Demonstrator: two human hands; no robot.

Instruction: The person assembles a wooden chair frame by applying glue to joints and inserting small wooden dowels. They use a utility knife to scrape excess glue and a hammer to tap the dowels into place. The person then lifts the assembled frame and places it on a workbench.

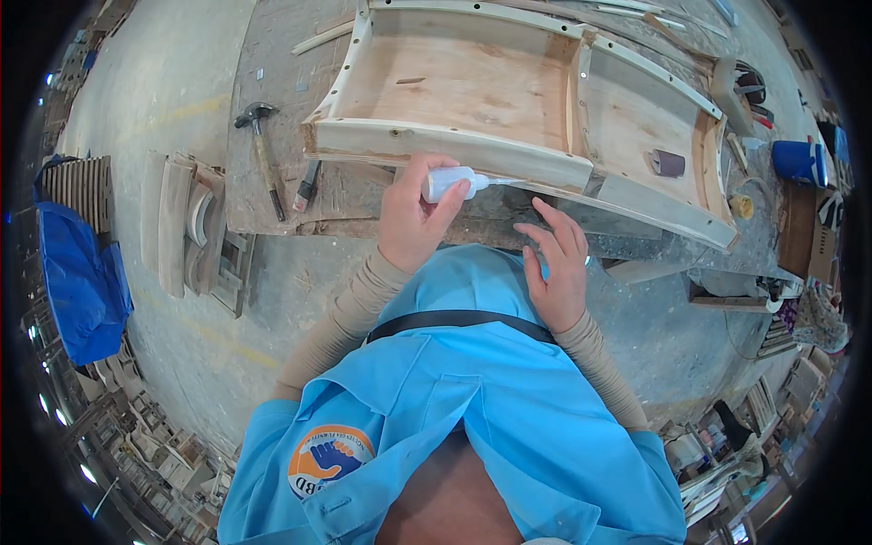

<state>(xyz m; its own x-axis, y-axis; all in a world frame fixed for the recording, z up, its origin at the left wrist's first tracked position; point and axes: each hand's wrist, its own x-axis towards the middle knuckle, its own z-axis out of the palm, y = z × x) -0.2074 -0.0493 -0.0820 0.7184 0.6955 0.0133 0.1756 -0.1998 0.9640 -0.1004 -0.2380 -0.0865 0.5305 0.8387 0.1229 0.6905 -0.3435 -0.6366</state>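
- Head view: L hand has its fingers wrapped round a white bottle, tipped on its side, nozzle pointing R by the near edge of wooden frame.
- R hand holds nothing; fingers spread, slightly bent, near the nozzle tip; can't tell if touching frame.
- Frame lies on tabletop, w/ small dk-brown piece in its R compartment.
- Hammer + dk flat tool (type unclear) on tabletop, L of frame.
- Blue container beyond frame's R end.
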